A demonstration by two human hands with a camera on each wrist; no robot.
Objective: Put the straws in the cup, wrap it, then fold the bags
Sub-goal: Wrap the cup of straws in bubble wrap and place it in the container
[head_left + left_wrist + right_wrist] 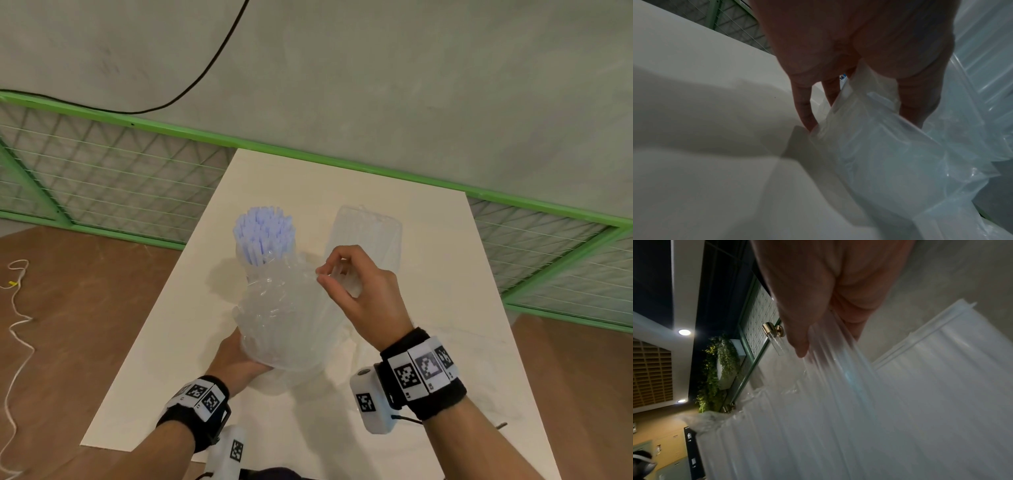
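Observation:
A bunch of lavender straws [263, 233] stands upright in a clear cup [247, 265] at the middle of the cream table [445, 274]. In front of it a crinkled clear plastic bag [287, 318] is held up above the table. My left hand [239, 356] grips the bag from below; the left wrist view shows the plastic [879, 146] between thumb and fingers of that hand [861, 120]. My right hand [320, 275] pinches the bag's upper edge between thumb and forefinger. In the right wrist view the film [838, 402] runs out from that pinch [828, 344].
A second clear bag [366, 233] lies flat on the table behind my right hand. A green wire fence [102, 178] runs along the table's far side. A white cord [17, 308] trails over the brown floor at left.

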